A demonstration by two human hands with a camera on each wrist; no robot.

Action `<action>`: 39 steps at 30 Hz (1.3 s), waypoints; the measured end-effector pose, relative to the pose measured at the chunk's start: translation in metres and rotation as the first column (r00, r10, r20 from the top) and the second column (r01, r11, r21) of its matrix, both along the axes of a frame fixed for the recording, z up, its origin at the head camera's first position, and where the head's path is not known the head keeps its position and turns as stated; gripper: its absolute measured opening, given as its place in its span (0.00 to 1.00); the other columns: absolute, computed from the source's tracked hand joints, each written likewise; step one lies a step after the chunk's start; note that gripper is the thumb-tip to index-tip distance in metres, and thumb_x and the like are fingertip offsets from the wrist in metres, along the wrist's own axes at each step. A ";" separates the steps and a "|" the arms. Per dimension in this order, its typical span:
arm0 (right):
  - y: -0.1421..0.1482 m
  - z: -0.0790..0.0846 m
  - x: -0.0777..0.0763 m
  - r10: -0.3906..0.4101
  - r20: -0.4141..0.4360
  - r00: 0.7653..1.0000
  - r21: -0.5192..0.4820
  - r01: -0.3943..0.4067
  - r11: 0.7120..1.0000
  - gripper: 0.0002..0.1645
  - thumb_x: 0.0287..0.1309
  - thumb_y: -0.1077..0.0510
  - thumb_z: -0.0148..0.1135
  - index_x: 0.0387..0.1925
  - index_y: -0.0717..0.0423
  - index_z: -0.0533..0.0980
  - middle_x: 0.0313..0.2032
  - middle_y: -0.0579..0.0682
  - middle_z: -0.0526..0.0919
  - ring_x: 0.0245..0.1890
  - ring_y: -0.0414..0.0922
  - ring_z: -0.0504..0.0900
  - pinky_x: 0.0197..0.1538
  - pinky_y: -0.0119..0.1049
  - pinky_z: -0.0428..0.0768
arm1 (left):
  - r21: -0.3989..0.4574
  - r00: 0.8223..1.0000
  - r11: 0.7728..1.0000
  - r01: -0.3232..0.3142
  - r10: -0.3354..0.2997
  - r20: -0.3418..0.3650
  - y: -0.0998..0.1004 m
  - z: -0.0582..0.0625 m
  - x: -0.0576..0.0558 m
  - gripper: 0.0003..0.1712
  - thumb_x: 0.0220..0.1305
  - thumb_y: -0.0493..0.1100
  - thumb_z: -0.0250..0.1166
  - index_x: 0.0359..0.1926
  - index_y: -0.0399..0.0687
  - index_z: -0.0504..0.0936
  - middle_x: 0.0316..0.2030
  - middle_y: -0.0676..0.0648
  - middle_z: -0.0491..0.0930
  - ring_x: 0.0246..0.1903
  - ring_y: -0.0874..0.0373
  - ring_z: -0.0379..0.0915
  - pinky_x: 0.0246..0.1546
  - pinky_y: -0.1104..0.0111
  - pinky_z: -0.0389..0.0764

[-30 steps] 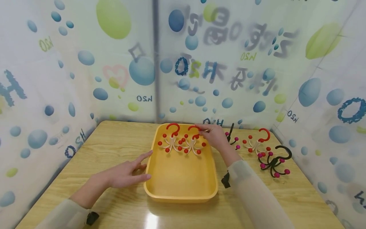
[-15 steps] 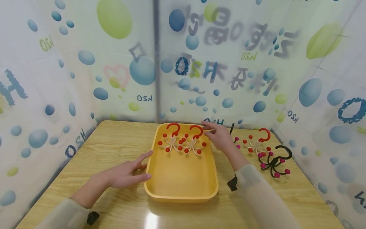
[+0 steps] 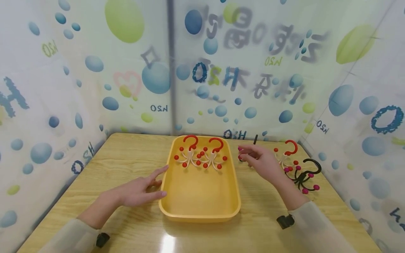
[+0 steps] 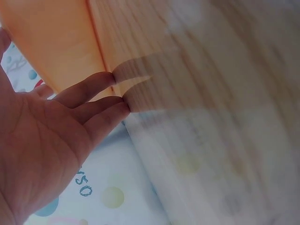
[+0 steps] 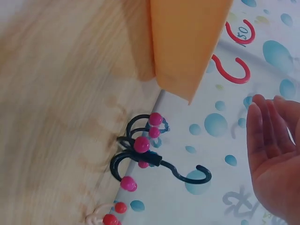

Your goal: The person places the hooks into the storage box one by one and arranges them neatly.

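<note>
A shallow yellow tray rests on the table. My left hand has its fingers extended, with fingertips and thumb at the tray's left rim. Two multi-arm hanging hooks, one left and one right, stand side by side at the tray's far end. Each has a red hook, white arms and red ball tips. Right of the tray my right hand, fingers loosely bent and holding nothing, is over a black multi-arm hook with magenta balls, partly hiding it in the head view.
Right of my right hand stand another red-and-white multi-arm hook, partly covered by the hand, and a second black one with magenta balls. The wooden table meets patterned curtain walls at its back and sides.
My right hand has let go of the right-hand red hook in the tray and moved right, over the nearest black multi-arm hook. The left hand stays at the tray rim.
</note>
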State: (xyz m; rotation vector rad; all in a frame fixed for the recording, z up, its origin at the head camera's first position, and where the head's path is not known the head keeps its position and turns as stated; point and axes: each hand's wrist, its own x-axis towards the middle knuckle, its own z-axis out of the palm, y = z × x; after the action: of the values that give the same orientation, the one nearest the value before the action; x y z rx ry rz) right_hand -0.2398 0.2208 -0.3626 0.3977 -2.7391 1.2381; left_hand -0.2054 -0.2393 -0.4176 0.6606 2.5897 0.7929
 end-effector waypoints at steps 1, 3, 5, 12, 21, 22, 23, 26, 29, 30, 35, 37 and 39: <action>0.004 0.000 0.004 0.012 0.001 1.000 -0.002 -0.012 1.000 0.23 0.79 0.56 0.67 0.70 0.50 0.82 0.56 0.57 0.92 0.44 0.49 0.90 0.41 0.34 0.89 | 0.000 1.000 1.000 -0.001 0.001 0.002 0.000 0.000 0.000 0.53 0.79 0.70 0.60 0.91 0.67 0.42 0.74 0.31 0.77 0.76 0.26 0.68 0.77 0.29 0.63; 0.013 -0.002 0.013 0.017 0.004 1.000 -0.005 -0.017 1.000 0.22 0.78 0.56 0.67 0.69 0.52 0.83 0.55 0.57 0.92 0.44 0.45 0.90 0.42 0.33 0.89 | -0.003 1.000 1.000 -0.003 0.003 0.002 0.000 -0.001 0.000 0.53 0.79 0.70 0.60 0.91 0.67 0.42 0.74 0.31 0.77 0.76 0.26 0.68 0.77 0.29 0.63; 0.021 -0.004 0.022 0.014 0.010 1.000 -0.006 -0.014 1.000 0.22 0.78 0.55 0.67 0.68 0.53 0.83 0.54 0.57 0.92 0.44 0.43 0.90 0.43 0.32 0.90 | -0.007 1.000 1.000 -0.004 0.004 0.003 -0.001 -0.001 -0.001 0.53 0.79 0.71 0.60 0.91 0.68 0.42 0.74 0.31 0.76 0.77 0.26 0.68 0.77 0.29 0.63; 0.050 -0.012 0.046 -0.025 -0.013 1.000 0.011 0.025 1.000 0.22 0.79 0.53 0.67 0.68 0.52 0.83 0.53 0.54 0.93 0.42 0.36 0.89 0.42 0.31 0.89 | -0.015 1.000 1.000 -0.005 0.005 0.000 -0.001 -0.002 -0.002 0.54 0.78 0.72 0.59 0.91 0.66 0.43 0.74 0.32 0.76 0.77 0.28 0.68 0.77 0.30 0.64; 0.102 -0.011 0.060 -0.103 -0.097 0.990 -0.028 0.101 0.995 0.22 0.79 0.57 0.66 0.69 0.56 0.82 0.50 0.32 0.92 0.42 0.25 0.89 0.41 0.29 0.89 | -0.010 1.000 1.000 0.003 -0.003 -0.006 -0.001 0.000 -0.002 0.53 0.78 0.71 0.60 0.91 0.67 0.44 0.74 0.30 0.76 0.76 0.28 0.69 0.78 0.31 0.64; 0.108 -0.011 0.060 -0.119 -0.109 0.987 -0.036 0.116 0.993 0.23 0.79 0.57 0.66 0.69 0.58 0.81 0.48 0.26 0.90 0.41 0.24 0.88 0.40 0.27 0.89 | -0.011 1.000 1.000 0.004 -0.004 -0.008 -0.001 0.000 -0.002 0.53 0.78 0.71 0.60 0.91 0.67 0.44 0.74 0.31 0.76 0.76 0.28 0.69 0.78 0.31 0.64; 0.115 -0.010 0.061 -0.136 -0.117 0.984 -0.039 0.133 0.990 0.23 0.80 0.56 0.66 0.70 0.59 0.81 0.47 0.20 0.88 0.42 0.23 0.87 0.40 0.25 0.88 | -0.013 1.000 1.000 0.004 -0.004 -0.008 -0.001 0.000 -0.002 0.53 0.79 0.71 0.60 0.91 0.67 0.44 0.74 0.31 0.76 0.76 0.28 0.69 0.78 0.31 0.64; 0.135 -0.008 0.063 -0.221 -0.144 0.965 -0.027 0.219 0.975 0.25 0.80 0.52 0.65 0.70 0.61 0.80 0.44 0.10 0.82 0.39 0.21 0.85 0.38 0.22 0.85 | -0.012 1.000 1.000 0.007 -0.007 -0.011 -0.001 0.000 -0.003 0.53 0.79 0.71 0.60 0.91 0.66 0.43 0.74 0.30 0.76 0.76 0.28 0.69 0.78 0.31 0.64; 0.156 -0.005 0.065 -0.316 -0.148 0.937 -0.008 0.318 0.948 0.28 0.81 0.48 0.64 0.71 0.60 0.80 0.42 0.07 0.79 0.36 0.19 0.83 0.34 0.23 0.84 | -0.010 1.000 1.000 0.010 -0.010 -0.010 0.000 0.000 -0.003 0.53 0.79 0.71 0.59 0.91 0.66 0.42 0.74 0.29 0.75 0.77 0.28 0.69 0.78 0.31 0.64; 0.163 -0.005 0.065 -0.349 -0.143 0.926 -0.007 0.352 0.936 0.28 0.81 0.46 0.65 0.71 0.57 0.80 0.41 0.07 0.78 0.35 0.20 0.82 0.33 0.23 0.83 | -0.011 1.000 1.000 0.011 -0.011 -0.010 0.000 0.001 -0.004 0.53 0.79 0.71 0.59 0.91 0.66 0.42 0.74 0.29 0.75 0.77 0.28 0.68 0.78 0.31 0.64; 0.197 -0.008 0.065 -0.460 -0.098 0.883 0.011 0.463 0.886 0.32 0.79 0.39 0.64 0.76 0.44 0.78 0.43 0.09 0.74 0.37 0.21 0.76 0.33 0.23 0.80 | -0.016 1.000 1.000 0.012 -0.012 -0.011 0.001 0.000 -0.004 0.53 0.79 0.71 0.59 0.91 0.66 0.42 0.74 0.30 0.76 0.77 0.28 0.69 0.78 0.31 0.64; 0.208 -0.011 0.063 -0.476 -0.087 0.875 0.036 0.480 0.876 0.33 0.79 0.37 0.64 0.77 0.42 0.77 0.47 0.14 0.73 0.39 0.23 0.74 0.34 0.22 0.80 | -0.018 1.000 1.000 0.010 -0.010 -0.009 0.001 0.000 -0.004 0.53 0.79 0.71 0.59 0.91 0.66 0.42 0.74 0.30 0.76 0.77 0.28 0.68 0.78 0.31 0.64; 0.216 -0.015 0.060 -0.472 -0.081 0.878 0.079 0.478 0.875 0.35 0.79 0.36 0.63 0.79 0.43 0.75 0.57 0.28 0.80 0.41 0.25 0.72 0.34 0.22 0.79 | -0.020 1.000 1.000 0.009 -0.009 -0.009 0.001 0.000 -0.003 0.53 0.79 0.70 0.60 0.91 0.66 0.42 0.74 0.31 0.76 0.77 0.28 0.68 0.77 0.30 0.63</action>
State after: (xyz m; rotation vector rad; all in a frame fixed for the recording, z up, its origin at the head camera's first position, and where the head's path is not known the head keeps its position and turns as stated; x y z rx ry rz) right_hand -0.1793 0.4365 -0.3771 -0.2267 -2.6179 0.9462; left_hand -0.2087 -0.2384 -0.4177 0.6712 2.5974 0.7619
